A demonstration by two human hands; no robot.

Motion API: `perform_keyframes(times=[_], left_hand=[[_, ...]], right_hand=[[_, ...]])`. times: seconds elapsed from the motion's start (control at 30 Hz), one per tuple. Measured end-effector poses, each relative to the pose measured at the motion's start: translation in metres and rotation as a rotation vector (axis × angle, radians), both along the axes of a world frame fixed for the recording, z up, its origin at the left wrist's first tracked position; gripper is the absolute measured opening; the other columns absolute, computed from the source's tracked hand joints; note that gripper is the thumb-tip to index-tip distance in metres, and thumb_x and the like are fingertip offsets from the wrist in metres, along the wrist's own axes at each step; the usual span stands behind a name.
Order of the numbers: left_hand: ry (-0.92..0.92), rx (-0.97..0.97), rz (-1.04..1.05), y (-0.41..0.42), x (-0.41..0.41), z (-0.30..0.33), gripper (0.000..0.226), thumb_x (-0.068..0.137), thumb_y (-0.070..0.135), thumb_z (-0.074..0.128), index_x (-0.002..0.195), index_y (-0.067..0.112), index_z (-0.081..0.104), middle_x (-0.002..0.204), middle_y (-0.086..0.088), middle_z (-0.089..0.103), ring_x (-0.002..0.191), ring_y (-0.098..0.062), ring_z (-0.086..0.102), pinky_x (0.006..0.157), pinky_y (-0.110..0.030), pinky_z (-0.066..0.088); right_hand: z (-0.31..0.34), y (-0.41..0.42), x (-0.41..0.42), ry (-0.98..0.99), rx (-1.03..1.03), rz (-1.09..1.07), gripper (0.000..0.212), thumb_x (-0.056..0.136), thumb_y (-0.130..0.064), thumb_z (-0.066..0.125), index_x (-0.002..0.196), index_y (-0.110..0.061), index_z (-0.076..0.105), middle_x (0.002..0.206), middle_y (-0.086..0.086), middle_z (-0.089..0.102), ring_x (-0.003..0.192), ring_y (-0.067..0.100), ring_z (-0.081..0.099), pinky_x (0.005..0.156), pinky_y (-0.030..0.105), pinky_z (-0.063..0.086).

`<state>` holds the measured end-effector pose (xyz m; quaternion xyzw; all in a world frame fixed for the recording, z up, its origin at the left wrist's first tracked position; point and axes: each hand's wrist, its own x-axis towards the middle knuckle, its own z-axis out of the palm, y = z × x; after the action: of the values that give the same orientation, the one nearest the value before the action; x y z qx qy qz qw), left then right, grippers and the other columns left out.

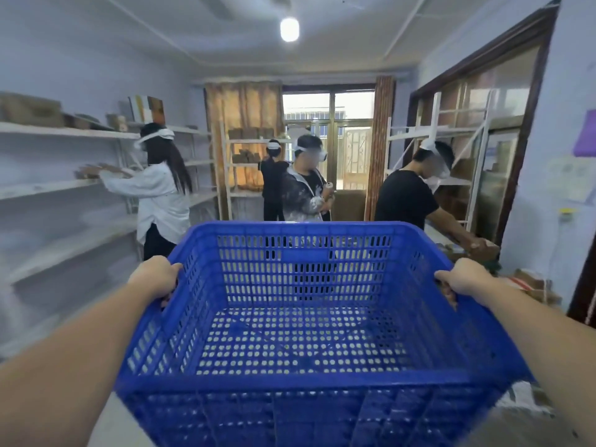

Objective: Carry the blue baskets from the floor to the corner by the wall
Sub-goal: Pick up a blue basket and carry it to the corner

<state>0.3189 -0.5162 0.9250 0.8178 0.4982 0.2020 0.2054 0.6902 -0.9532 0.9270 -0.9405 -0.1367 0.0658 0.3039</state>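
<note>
A large blue perforated plastic basket [306, 387] fills the lower middle of the head view, lifted off the floor and empty inside. My left hand [156, 277] grips its left rim, fingers curled through the side. My right hand [461, 279] grips the right rim the same way. Both forearms stretch forward along the basket's sides.
White shelving [64, 185] with cardboard boxes runs along the left wall. Several people stand ahead: one in white [158, 198] at the left shelves, two in the middle [303, 188], one in black [406, 198] bending over boxes at the right. More boxes [529, 285] lie on the floor right.
</note>
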Motion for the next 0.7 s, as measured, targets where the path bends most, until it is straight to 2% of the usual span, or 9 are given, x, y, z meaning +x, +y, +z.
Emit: perform_keyframes(times=[0.1, 0.2, 0.27, 0.37, 0.5, 0.57, 0.6, 0.67, 0.7], left_hand=[[0.032, 0.005, 0.088, 0.008, -0.04, -0.008, 0.046, 0.104, 0.03, 0.048, 0.086, -0.008, 0.067, 0.082, -0.023, 0.072, 0.077, -0.036, 0.067, 0.069, -0.037, 0.05], [0.033, -0.019, 0.191, 0.03, -0.09, -0.025, 0.045, 0.102, 0.033, 0.051, 0.081, -0.005, 0.066, 0.084, -0.023, 0.072, 0.082, -0.04, 0.07, 0.079, -0.042, 0.058], [0.039, -0.037, 0.252, 0.044, -0.128, -0.033, 0.044, 0.101, 0.033, 0.053, 0.083, -0.005, 0.065, 0.085, -0.026, 0.073, 0.081, -0.043, 0.071, 0.077, -0.046, 0.061], [0.157, -0.001, 0.333, 0.052, -0.185, -0.031, 0.035, 0.103, 0.026, 0.051, 0.102, -0.004, 0.069, 0.085, -0.02, 0.073, 0.086, -0.037, 0.073, 0.071, -0.035, 0.057], [0.337, 0.051, 0.397, 0.065, -0.259, -0.024, 0.03, 0.102, 0.02, 0.048, 0.122, 0.005, 0.065, 0.107, -0.021, 0.071, 0.097, -0.035, 0.069, 0.069, -0.03, 0.046], [0.401, 0.042, 0.439, 0.081, -0.296, -0.026, 0.032, 0.099, 0.014, 0.051, 0.128, 0.013, 0.064, 0.103, -0.017, 0.072, 0.095, -0.034, 0.07, 0.069, -0.03, 0.05], [0.395, 0.031, 0.471, 0.089, -0.314, -0.028, 0.031, 0.097, 0.011, 0.054, 0.125, 0.014, 0.068, 0.1, -0.017, 0.073, 0.093, -0.034, 0.071, 0.075, -0.033, 0.055], [0.355, -0.007, 0.546, 0.112, -0.352, -0.037, 0.025, 0.095, 0.009, 0.058, 0.113, 0.01, 0.075, 0.088, -0.018, 0.073, 0.087, -0.036, 0.072, 0.083, -0.043, 0.059], [0.341, -0.027, 0.583, 0.123, -0.37, -0.042, 0.023, 0.093, 0.008, 0.06, 0.11, 0.01, 0.075, 0.083, -0.017, 0.073, 0.083, -0.036, 0.072, 0.082, -0.045, 0.06]], right_hand=[[-0.007, 0.037, -0.01, -0.002, -0.026, 0.07, 0.045, 0.098, -0.024, 0.057, 0.062, 0.002, 0.064, 0.05, 0.015, 0.067, 0.051, 0.03, 0.066, 0.062, 0.034, 0.052], [-0.016, 0.085, -0.023, 0.021, -0.031, 0.147, 0.044, 0.098, -0.025, 0.059, 0.064, 0.002, 0.066, 0.05, 0.014, 0.067, 0.052, 0.029, 0.065, 0.068, 0.038, 0.054], [-0.022, 0.122, -0.037, 0.05, -0.034, 0.208, 0.046, 0.098, -0.028, 0.059, 0.063, 0.001, 0.066, 0.051, 0.013, 0.067, 0.054, 0.028, 0.066, 0.071, 0.039, 0.056], [-0.026, 0.182, -0.065, 0.067, -0.074, 0.306, 0.047, 0.098, -0.031, 0.058, 0.063, -0.001, 0.065, 0.052, 0.011, 0.068, 0.054, 0.028, 0.069, 0.073, 0.038, 0.058], [-0.03, 0.264, -0.109, 0.082, -0.038, 0.427, 0.043, 0.098, -0.024, 0.061, 0.066, 0.004, 0.062, 0.049, 0.015, 0.064, 0.044, 0.029, 0.061, 0.063, 0.044, 0.059], [-0.033, 0.303, -0.131, 0.062, -0.032, 0.479, 0.043, 0.097, -0.024, 0.062, 0.066, 0.005, 0.064, 0.052, 0.016, 0.065, 0.045, 0.03, 0.061, 0.056, 0.039, 0.056], [-0.035, 0.322, -0.142, 0.061, -0.034, 0.505, 0.045, 0.097, -0.026, 0.061, 0.064, 0.004, 0.065, 0.056, 0.018, 0.068, 0.048, 0.032, 0.063, 0.057, 0.037, 0.056], [-0.038, 0.36, -0.164, 0.06, -0.047, 0.56, 0.049, 0.098, -0.029, 0.059, 0.059, 0.001, 0.066, 0.062, 0.021, 0.072, 0.059, 0.035, 0.07, 0.07, 0.039, 0.06], [-0.04, 0.38, -0.175, 0.056, -0.044, 0.587, 0.051, 0.098, -0.029, 0.059, 0.056, -0.001, 0.065, 0.061, 0.02, 0.072, 0.061, 0.034, 0.07, 0.076, 0.04, 0.06]])
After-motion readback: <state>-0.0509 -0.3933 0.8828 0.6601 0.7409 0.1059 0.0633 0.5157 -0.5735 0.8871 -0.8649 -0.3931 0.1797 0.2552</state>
